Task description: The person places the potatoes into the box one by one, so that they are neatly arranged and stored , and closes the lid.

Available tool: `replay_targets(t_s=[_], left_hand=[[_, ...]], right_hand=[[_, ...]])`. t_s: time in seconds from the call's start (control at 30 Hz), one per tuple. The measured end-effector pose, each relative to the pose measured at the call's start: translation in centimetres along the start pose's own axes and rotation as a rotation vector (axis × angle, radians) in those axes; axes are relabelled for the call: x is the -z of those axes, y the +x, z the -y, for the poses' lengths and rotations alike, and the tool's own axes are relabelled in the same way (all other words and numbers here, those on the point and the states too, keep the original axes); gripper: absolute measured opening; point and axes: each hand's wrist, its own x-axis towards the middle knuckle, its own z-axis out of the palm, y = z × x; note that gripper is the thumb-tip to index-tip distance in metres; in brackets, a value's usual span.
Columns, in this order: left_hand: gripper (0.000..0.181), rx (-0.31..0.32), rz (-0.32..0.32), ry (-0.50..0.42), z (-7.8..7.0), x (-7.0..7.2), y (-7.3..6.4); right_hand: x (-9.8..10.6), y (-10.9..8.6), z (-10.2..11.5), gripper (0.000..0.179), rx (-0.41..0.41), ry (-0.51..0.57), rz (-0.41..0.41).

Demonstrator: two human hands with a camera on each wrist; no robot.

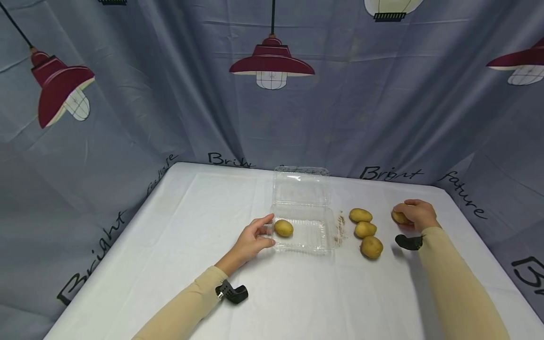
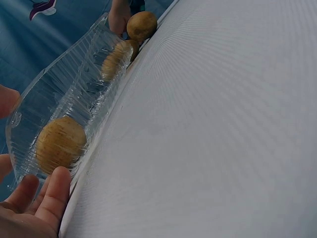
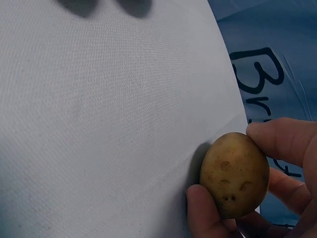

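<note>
A clear plastic clamshell container (image 1: 312,236) lies with its lid (image 1: 301,189) folded back, and one potato (image 1: 284,228) sits at its left end. My left hand (image 1: 253,239) is at that end, fingers spread and fingertips right at the wall; the left wrist view shows the fingers (image 2: 55,198) beside the potato (image 2: 60,144) behind clear plastic. At the far right, my right hand (image 1: 418,213) grips another potato (image 1: 400,217) between thumb and fingers. In the right wrist view this potato (image 3: 234,176) shows small dark eyes, close over the white cloth.
Three potatoes stand in a column between the container and my right hand: a far one (image 1: 360,215), a middle one (image 1: 365,230) and a near one (image 1: 371,247). Brown crumbs (image 1: 340,229) lie on the white tablecloth (image 1: 289,297). A grey printed curtain (image 1: 340,118) hangs behind the table.
</note>
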Motion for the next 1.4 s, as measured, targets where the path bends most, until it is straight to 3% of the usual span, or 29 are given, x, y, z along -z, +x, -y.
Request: replay_targets(t_s=[0.53,0.83,1.13,1.4], left_hand=[[0.078,0.021,-0.003,-0.003,-0.2,-0.1,0.0],[0.077,0.015,-0.004,0.002,-0.1,0.0,0.1],[0.076,0.009,-0.004,0.015,0.2,0.2,0.1],[0.076,0.008,0.002,0.014,0.2,0.2,0.1]], right_hand=[[0.2,-0.5,-0.2,0.077,-0.006,0.051,-0.019],[0.2,-1.0,0.3,0.078,0.051,0.038,0.022],[-0.6,-2.8,2.3,0.081,0.125,0.056,0.129],[-1.9,-5.5,4.3,0.08,0.246,-0.015,0.258]])
